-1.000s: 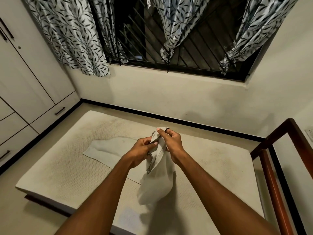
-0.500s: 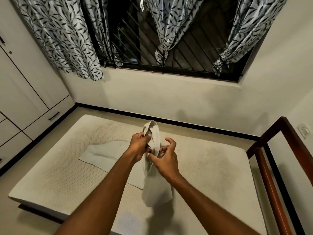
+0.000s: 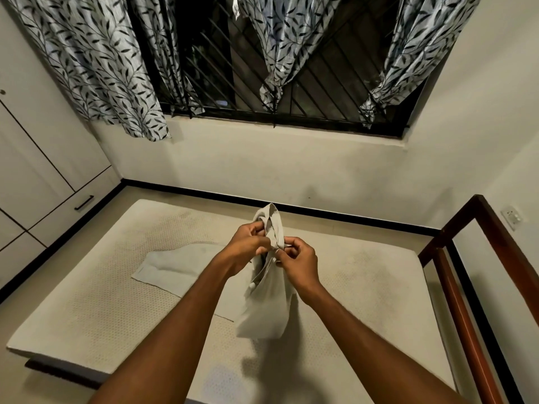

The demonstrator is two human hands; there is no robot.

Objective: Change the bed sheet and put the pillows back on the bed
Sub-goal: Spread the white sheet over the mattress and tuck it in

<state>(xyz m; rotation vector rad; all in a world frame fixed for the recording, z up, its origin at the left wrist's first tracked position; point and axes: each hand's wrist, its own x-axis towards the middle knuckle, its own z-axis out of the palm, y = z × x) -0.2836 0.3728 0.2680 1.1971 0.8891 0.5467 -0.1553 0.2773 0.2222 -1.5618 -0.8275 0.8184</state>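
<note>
Looking down along two outstretched forearms at a bare, dotted mattress. Holding a pale cloth up in mid-air, right over the middle of that mattress.

Gripping with the left hand, fingers curled tight round the bunched top of the cloth, with a twisted fold poking up above the knuckles. Pinching with the right hand, thumb and fingertips closed on an edge of the same cloth, just beside the left and very nearly touching it.

Letting the rest hang loose below the wrists like a slack bag, clear of the bed, casting a soft shadow on the mattress underneath. Impossible to say from here whether pillowcase or folded sheet.

Spotting a second pale cloth as well, lying flat on the mattress beyond the left forearm and partly hidden by it.

Off to the right, a dark wooden bed frame along the mattress edge, and a wall socket beyond that. Straight ahead, a barred window, dark outside, with leaf-print curtains bunched across it. Over on the left, white wardrobe doors and one dark drawer handle.
</note>
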